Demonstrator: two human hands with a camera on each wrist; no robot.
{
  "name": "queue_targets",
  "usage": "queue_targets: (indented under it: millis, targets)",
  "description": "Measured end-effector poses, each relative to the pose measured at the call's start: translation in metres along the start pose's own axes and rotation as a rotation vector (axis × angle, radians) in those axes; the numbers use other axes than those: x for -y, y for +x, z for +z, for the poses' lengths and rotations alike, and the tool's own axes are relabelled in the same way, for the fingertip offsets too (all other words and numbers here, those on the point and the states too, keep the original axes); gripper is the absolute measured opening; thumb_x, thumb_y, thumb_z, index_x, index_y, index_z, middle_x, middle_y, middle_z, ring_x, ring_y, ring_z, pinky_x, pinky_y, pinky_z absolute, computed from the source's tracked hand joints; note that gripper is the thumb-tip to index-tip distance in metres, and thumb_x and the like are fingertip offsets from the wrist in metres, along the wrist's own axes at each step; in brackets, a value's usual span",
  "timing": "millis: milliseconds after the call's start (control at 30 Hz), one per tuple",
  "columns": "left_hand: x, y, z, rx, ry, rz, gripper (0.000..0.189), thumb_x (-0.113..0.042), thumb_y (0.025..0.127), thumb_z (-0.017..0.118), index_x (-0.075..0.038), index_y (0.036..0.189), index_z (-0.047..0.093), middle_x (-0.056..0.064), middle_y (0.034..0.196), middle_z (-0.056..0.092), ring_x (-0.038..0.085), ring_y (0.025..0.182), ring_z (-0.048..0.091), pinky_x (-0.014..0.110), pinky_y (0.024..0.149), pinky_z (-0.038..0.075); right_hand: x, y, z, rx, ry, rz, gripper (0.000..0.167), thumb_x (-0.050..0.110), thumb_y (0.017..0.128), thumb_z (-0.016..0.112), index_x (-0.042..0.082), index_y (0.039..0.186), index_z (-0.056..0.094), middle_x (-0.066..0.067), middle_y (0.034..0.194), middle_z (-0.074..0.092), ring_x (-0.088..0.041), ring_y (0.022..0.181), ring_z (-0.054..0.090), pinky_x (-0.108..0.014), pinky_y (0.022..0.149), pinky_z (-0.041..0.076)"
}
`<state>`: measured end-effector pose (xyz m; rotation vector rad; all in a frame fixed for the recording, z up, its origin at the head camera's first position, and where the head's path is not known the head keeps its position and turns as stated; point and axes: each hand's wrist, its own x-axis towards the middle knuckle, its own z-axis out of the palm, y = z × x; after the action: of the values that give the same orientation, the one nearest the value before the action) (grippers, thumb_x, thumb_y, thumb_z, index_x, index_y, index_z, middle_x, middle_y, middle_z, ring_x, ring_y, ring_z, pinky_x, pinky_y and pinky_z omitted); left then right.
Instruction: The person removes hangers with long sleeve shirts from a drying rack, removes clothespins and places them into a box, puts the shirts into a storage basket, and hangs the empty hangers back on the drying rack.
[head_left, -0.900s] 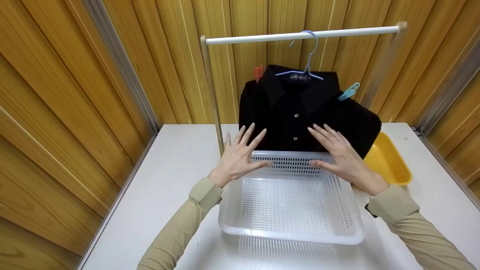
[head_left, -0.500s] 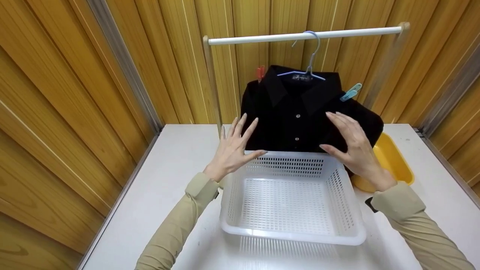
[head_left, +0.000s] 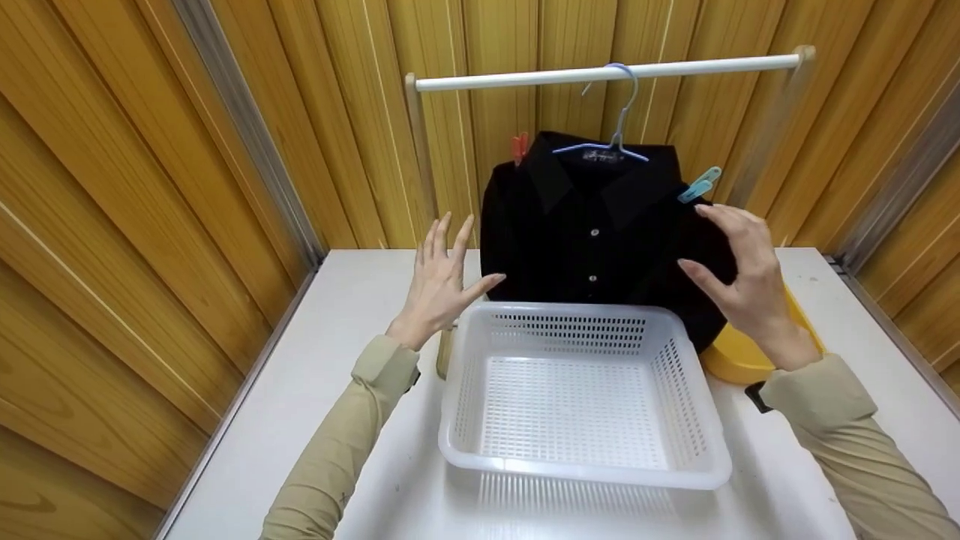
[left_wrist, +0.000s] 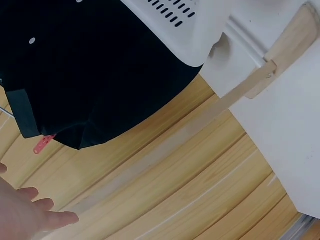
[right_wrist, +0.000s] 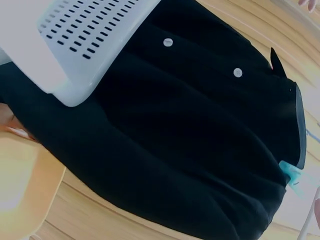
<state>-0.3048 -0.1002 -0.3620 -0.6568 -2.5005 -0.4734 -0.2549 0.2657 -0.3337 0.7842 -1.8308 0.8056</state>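
Note:
A black button-up shirt (head_left: 551,240) hangs on a blue wire hanger (head_left: 620,127). A red clothespin (head_left: 519,148) clips one shoulder, and a light-blue clothespin (head_left: 700,185) clips the other. My left hand (head_left: 433,292), fingers spread, is raised beside the shirt's left side and holds nothing. On the other side my right hand (head_left: 754,281) overlaps the sleeve just below the light-blue clothespin, thumb apart from gently bent fingers, nothing between them. In the left wrist view the red clothespin (left_wrist: 44,144) sits beyond the left hand's fingers (left_wrist: 55,220).
A white perforated basket (head_left: 585,476) stands in front of the shirt and hides its lower part. Behind the right hand is a yellow tray (head_left: 739,356). The hanger hooks over the white bar (head_left: 510,79) of a wooden-ended rack on the white table (head_left: 360,300); wood-look panels surround it.
My hands have moved apart: the left one to the left and up, the right one to the right and up towards the light-blue clothespin. Shirt and basket stay put.

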Motion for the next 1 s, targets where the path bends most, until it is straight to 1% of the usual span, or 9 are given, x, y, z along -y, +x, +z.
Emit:
queue_targets:
  millis: [67,167,267,400,567,700,833,933,1000]
  targets:
    - [0.003,0.001,0.0,0.005,-0.006,-0.023,0.087,-0.067,0.082,0.039,-0.014,0.145,0.011,0.019,0.145,0.007,0.032,0.131,0.006,0.05,0.101,0.012,-0.001,0.001,-0.002,-0.016,-0.013,0.007,0.063,0.048,0.084,0.057,-0.004,0.118,0.051,-0.018,0.119,0.051,-0.033,0.112,0.04,-0.041,0.096,0.027]
    - [0.008,0.002,0.001,-0.01,-0.029,-0.056,0.087,-0.065,0.083,0.041,-0.012,0.145,0.01,0.019,0.144,0.006,0.033,0.13,0.009,0.046,0.102,0.012,-0.007,0.001,-0.004,-0.043,-0.031,0.021,0.063,0.049,0.084,0.057,-0.004,0.117,0.052,-0.018,0.118,0.052,-0.034,0.112,0.04,-0.043,0.097,0.026]
    - [0.013,0.004,0.002,-0.054,-0.068,-0.095,0.086,-0.063,0.084,0.043,-0.01,0.144,0.011,0.019,0.142,0.009,0.033,0.128,0.014,0.046,0.101,0.017,-0.013,0.0,-0.008,-0.048,-0.056,0.047,0.063,0.05,0.084,0.057,-0.003,0.119,0.051,-0.016,0.12,0.052,-0.032,0.113,0.039,-0.043,0.097,0.025]
    - [0.019,0.006,0.006,-0.119,-0.112,-0.152,0.086,-0.059,0.084,0.048,-0.006,0.142,0.011,0.021,0.139,0.013,0.034,0.124,0.022,0.047,0.095,0.027,-0.021,-0.003,-0.014,-0.026,-0.077,0.087,0.063,0.05,0.083,0.057,0.0,0.122,0.05,-0.013,0.124,0.049,-0.03,0.115,0.037,-0.042,0.097,0.024]
    - [0.024,0.011,0.01,-0.148,-0.172,-0.229,0.085,-0.051,0.085,0.054,-0.002,0.14,0.012,0.024,0.136,0.016,0.036,0.121,0.026,0.047,0.091,0.032,-0.027,-0.006,-0.016,0.008,-0.08,0.14,0.059,0.044,0.084,0.059,0.005,0.128,0.047,-0.009,0.129,0.047,-0.028,0.117,0.035,-0.04,0.098,0.023]
    - [0.027,0.018,0.012,-0.179,-0.284,-0.32,0.082,-0.041,0.085,0.06,0.001,0.138,0.015,0.024,0.135,0.018,0.035,0.121,0.026,0.043,0.092,0.033,-0.029,-0.006,-0.016,0.031,-0.069,0.206,0.056,0.036,0.085,0.06,0.008,0.131,0.045,-0.008,0.13,0.044,-0.026,0.118,0.033,-0.04,0.099,0.021]
    - [0.031,0.025,0.014,-0.233,-0.427,-0.409,0.078,-0.035,0.084,0.063,0.005,0.136,0.021,0.023,0.133,0.024,0.032,0.122,0.027,0.037,0.096,0.029,-0.029,-0.008,-0.016,0.058,-0.019,0.339,0.051,0.027,0.088,0.058,0.011,0.133,0.042,-0.006,0.134,0.039,-0.022,0.122,0.03,-0.041,0.101,0.016]
    - [0.034,0.03,0.014,-0.276,-0.533,-0.453,0.07,-0.031,0.085,0.064,0.005,0.133,0.027,0.02,0.129,0.032,0.028,0.118,0.033,0.034,0.096,0.028,-0.03,-0.008,-0.016,0.079,0.016,0.443,0.05,0.022,0.089,0.056,0.014,0.135,0.039,-0.005,0.135,0.037,-0.019,0.123,0.029,-0.041,0.102,0.014]
    - [0.037,0.033,0.014,-0.299,-0.579,-0.466,0.064,-0.029,0.086,0.063,0.005,0.13,0.033,0.018,0.126,0.036,0.026,0.115,0.036,0.033,0.094,0.03,-0.031,-0.007,-0.016,0.086,0.028,0.48,0.049,0.02,0.089,0.055,0.015,0.135,0.039,-0.006,0.134,0.038,-0.018,0.122,0.03,-0.04,0.102,0.015]
